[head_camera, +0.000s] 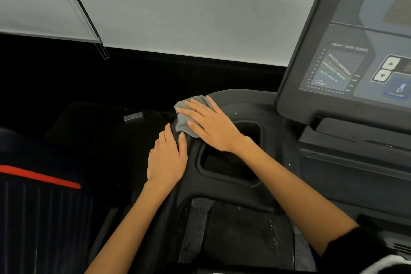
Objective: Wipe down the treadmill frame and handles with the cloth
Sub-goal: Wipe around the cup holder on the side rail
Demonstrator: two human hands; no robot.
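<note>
A grey cloth (186, 118) lies bunched on the front left corner of the black treadmill frame (242, 104). My right hand (211, 125) presses flat on the cloth with straight fingers spread over it. My left hand (168, 158) rests on the frame's left edge just below the cloth, fingers straight, thumb laid along the top of the rim. A recessed cup holder (229, 162) sits in the frame under my right wrist.
The treadmill console (347, 69), with a heart rate chart and arrow buttons, rises at the right. A neighbouring machine with a red stripe (40, 177) stands at the left. A pale window blind (178, 11) with hanging cords fills the back. A small grey block (133, 116) lies on the dark floor.
</note>
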